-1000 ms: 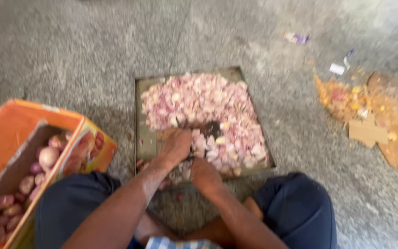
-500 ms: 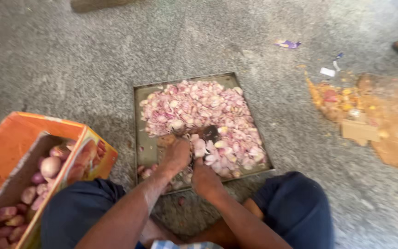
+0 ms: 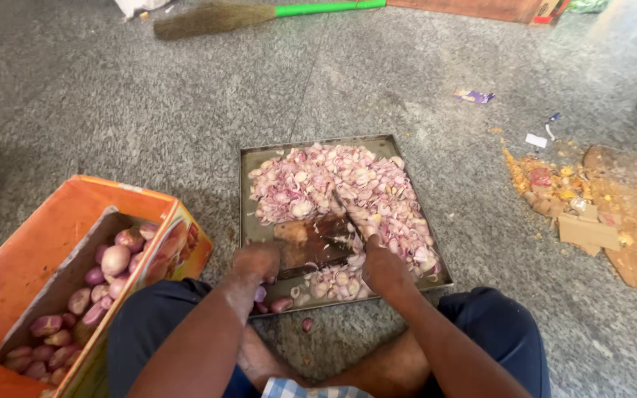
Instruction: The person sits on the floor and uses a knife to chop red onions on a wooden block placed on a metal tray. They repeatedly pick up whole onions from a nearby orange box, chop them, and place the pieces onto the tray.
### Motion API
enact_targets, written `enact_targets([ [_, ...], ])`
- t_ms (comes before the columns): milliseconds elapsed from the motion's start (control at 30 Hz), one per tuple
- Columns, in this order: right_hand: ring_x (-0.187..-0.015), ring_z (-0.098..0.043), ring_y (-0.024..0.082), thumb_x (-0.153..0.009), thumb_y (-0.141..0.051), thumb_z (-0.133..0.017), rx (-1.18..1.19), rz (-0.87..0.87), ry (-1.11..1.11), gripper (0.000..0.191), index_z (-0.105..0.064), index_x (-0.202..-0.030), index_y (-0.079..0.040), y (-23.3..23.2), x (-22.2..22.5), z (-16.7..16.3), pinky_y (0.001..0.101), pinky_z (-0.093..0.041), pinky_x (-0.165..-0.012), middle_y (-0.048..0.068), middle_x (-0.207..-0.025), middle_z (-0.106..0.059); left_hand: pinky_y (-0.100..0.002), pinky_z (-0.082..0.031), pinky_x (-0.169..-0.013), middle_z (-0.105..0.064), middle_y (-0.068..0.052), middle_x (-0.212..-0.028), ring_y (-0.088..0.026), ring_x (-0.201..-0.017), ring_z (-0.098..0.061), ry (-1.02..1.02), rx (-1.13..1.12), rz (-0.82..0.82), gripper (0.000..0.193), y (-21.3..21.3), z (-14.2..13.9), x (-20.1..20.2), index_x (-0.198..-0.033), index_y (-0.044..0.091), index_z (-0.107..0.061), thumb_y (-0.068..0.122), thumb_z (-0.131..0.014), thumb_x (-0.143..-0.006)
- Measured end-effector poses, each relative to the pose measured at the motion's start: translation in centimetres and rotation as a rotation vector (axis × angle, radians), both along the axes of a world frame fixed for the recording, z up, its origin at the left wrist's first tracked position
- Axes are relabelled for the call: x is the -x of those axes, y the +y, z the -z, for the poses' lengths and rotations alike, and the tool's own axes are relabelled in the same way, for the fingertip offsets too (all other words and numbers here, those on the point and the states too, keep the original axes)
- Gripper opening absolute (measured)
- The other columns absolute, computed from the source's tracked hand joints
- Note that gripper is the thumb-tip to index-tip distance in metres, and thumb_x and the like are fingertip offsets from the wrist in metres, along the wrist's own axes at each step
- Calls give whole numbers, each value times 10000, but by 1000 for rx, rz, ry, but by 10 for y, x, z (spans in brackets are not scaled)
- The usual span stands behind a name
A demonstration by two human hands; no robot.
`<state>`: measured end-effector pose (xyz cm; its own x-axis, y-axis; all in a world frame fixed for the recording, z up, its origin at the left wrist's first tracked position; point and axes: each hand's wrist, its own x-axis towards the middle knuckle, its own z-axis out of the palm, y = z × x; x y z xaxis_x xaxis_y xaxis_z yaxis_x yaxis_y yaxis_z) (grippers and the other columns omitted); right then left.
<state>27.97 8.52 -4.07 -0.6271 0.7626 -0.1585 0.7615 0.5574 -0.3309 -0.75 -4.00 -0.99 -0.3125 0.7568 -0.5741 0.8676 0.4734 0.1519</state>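
A square metal tray (image 3: 248, 221) lies on the floor between my knees, heaped with sliced pink shallots (image 3: 318, 180). A dark wooden cutter base with an upright blade (image 3: 315, 239) stands in the tray's near half. My right hand (image 3: 381, 265) reaches to the blade, its fingertips pinched on a shallot piece against it. My left hand (image 3: 256, 262) rests curled at the base's left end, back towards me, so what it holds is hidden. A few peeled shallots (image 3: 282, 304) lie at the tray's near edge.
An orange cardboard box (image 3: 46, 243) of whole shallots (image 3: 101, 284) stands by my left knee. Peel scraps and cardboard bits (image 3: 591, 214) litter the floor at right. A broom with a green handle (image 3: 259, 12) lies at the far end.
My left hand has drawn back from the blade to the left end of the wooden base. My right hand stays at the blade. The view has tilted up, showing the broom.
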Motion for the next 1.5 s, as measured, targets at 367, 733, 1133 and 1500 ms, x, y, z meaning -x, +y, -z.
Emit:
enact_targets([
  [367,-963,-662,513,-800,-22,-586,86,-176,236,589,-388,-1346,77,-72,-7,-1,566,-524,-856,336,-949,-681,-430,-621,-825,-786,-154,-1076,-303,-983,-800,-41,4,-4,315,-26,-29,-9,-1155,90,-721,92,-764,-842],
  [733,-843,-691,491,-908,-178,-616,259,-75,217,438,-423,-1251,15,-77,-4,-66,548,-543,-824,320,-910,-682,-428,-535,-1023,-644,-118,-1331,-317,-1228,-649,118,17,31,254,-39,-56,-25,-1169,104,-738,160,-668,-931],
  [1133,-830,-720,454,-921,-179,-591,406,-15,166,432,-416,-1267,13,-78,-4,-94,534,-570,-815,310,-933,-688,-425,-640,-838,-774,-200,-1085,-337,-956,-795,4,-98,-187,229,-27,-102,-34,-1109,5,-704,132,-533,-1024],
  [1500,-986,-648,548,-944,-230,-603,289,-19,133,445,-427,-1290,-14,-74,1,-66,578,-512,-899,353,-979,-675,-396,-572,-930,-493,-319,-1343,-385,-1075,-660,-68,-483,22,289,24,-46,-86,-1079,-88,-675,-142,-568,-816],
])
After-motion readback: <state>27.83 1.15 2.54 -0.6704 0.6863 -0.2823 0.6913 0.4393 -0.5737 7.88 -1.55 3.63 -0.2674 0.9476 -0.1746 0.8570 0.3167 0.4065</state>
